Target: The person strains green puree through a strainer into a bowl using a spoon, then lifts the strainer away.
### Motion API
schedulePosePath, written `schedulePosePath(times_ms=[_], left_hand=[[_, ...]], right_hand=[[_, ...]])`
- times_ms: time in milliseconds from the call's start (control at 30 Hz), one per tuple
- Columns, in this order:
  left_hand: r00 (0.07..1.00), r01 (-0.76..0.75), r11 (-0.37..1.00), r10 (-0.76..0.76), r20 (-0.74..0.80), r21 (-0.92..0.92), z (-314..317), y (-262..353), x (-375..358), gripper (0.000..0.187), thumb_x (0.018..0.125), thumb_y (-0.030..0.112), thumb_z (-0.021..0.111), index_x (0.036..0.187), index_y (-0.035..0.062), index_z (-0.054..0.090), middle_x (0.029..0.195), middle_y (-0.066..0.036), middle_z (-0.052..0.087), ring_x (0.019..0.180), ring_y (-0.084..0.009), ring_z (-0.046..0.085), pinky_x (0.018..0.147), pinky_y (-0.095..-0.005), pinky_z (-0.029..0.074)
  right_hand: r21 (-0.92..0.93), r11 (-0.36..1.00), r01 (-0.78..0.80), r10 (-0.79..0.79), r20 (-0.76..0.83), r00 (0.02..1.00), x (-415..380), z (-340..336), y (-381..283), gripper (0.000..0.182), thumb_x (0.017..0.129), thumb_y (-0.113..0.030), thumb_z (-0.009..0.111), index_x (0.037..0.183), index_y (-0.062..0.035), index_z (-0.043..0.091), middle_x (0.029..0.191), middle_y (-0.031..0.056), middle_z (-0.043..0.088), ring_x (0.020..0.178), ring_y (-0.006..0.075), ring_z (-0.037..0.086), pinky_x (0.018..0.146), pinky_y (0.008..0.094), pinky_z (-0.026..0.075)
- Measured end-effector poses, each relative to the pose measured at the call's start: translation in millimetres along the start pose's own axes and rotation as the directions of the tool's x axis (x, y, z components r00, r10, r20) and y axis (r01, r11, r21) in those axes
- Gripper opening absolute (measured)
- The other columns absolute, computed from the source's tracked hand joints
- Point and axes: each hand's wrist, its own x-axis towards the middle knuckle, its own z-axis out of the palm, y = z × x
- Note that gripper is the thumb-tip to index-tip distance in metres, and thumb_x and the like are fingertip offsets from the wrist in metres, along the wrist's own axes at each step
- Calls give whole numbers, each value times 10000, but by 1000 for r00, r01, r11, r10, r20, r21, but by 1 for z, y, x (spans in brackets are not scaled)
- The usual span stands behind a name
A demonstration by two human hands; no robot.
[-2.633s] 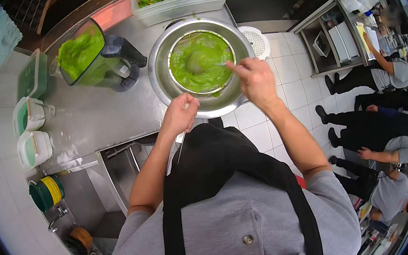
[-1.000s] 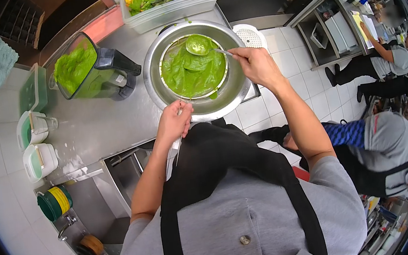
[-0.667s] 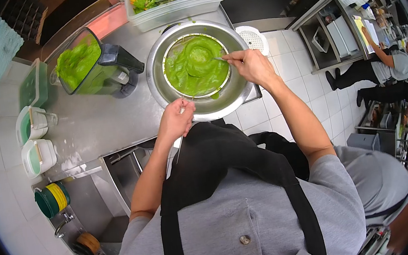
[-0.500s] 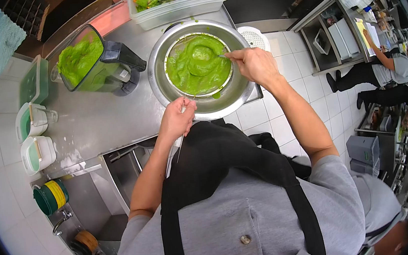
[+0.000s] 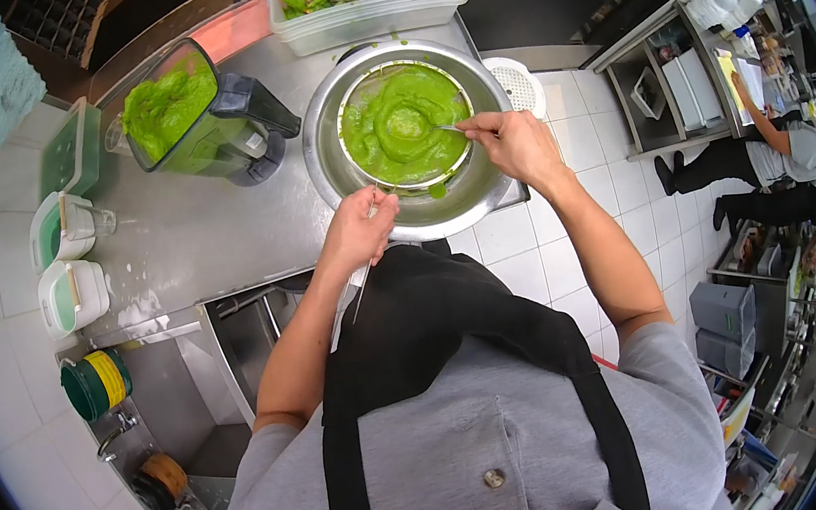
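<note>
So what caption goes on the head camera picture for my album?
Right hand stirs green puree in a sieve with a ladle; left hand steadies its handle.

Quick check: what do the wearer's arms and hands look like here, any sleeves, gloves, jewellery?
Both hands are bare: no gloves on the left hand or right hand, and no watch, rings or bands visible. Forearms are uncovered; short grey sleeves end near the upper arms. A black bib apron with shoulder straps covers the grey button-front shirt.

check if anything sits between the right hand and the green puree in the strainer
Nothing visible does. The right hand already holds the ladle, whose bowl sits in the green puree. The left hand grips the strainer handle at the near rim, off to the side.
</note>
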Motion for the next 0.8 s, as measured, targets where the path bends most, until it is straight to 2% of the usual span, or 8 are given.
schedulePosePath(times_ms=[100, 200, 267, 300, 367, 567, 667, 800], left_hand=[[1000, 12, 1000, -12, 4, -15, 2, -1, 3, 288, 1060, 272, 606, 917, 29, 551, 582, 10, 492, 381, -78, 440, 349, -265, 349], [1000, 29, 999, -29, -1, -13, 5, 2, 1, 292, 1066, 280, 600, 931, 23, 568, 588, 24, 478, 387, -68, 430, 352, -250, 333], [999, 37, 999, -37, -6, 11, 5, 3, -2, 306, 1067, 288, 599, 929, 16, 579, 588, 23, 482, 390, -69, 438, 356, -249, 338], [1000, 30, 999, -30, -4, 25, 6, 3, -4, 320, 1070, 298, 595, 929, 12, 590, 591, 21, 487, 395, -70, 446, 361, -249, 344], [1000, 26, 999, -27, 7, 45, 9, 2, -5, 334, 1072, 309, 590, 929, 7, 600, 595, 19, 491, 401, -71, 454, 366, -250, 349], [999, 45, 997, -45, -2, -64, 11, 7, -2, 364, 1081, 327, 565, 980, -15, 641, 639, -19, 563, 448, -93, 517, 399, -244, 406], [975, 220, 958, -220, 19, -186, 8, 19, 5, 381, 1090, 322, 538, 1047, -45, 632, 667, -44, 594, 484, -109, 559, 411, -239, 425], [973, 217, 944, -229, -20, -249, 7, 22, 11, 401, 1099, 283, 471, 900, -48, 578, 688, -85, 602, 467, -129, 468, 398, -289, 372]], right_hand=[[-105, 994, 36, -36, 1, 999, -1, -4, 1, 238, 962, -238, 669, 1167, -212, 786, 934, 147, 771, 871, 354, 740, 828, 440, 585], [-131, 990, 57, -61, -28, 998, 4, -4, 7, 325, 950, -265, 699, 1210, -71, 728, 913, 213, 755, 864, 369, 742, 814, 447, 583], [-48, 992, -118, 121, 44, 992, 14, -3, 17, 478, 961, -274, 715, 1309, 45, 640, 867, 187, 755, 668, 229, 727, 635, 365, 564], [-42, 992, -121, 123, 42, 991, 17, -7, 15, 478, 961, -274, 715, 1309, 45, 640, 867, 187, 755, 668, 229, 727, 635, 365, 564], [272, 917, -291, 189, 344, 920, 21, -21, 9, 434, 944, -244, 749, 1214, 81, 648, 785, 96, 702, 563, 144, 626, 512, 305, 487], [368, 905, -216, 102, 304, 947, 36, -6, 28, 270, 895, -158, 797, 1046, 18, 657, 745, 22, 607, 543, 108, 538, 458, 289, 414], [336, 922, -195, 88, 308, 947, 36, -6, 25, 242, 897, -157, 793, 1024, 2, 663, 797, 21, 626, 574, 99, 547, 470, 285, 421], [362, 923, -132, 34, 266, 963, 32, -5, 19, 263, 903, -193, 789, 1000, 14, 658, 747, 61, 636, 588, 150, 593, 509, 324, 462]])
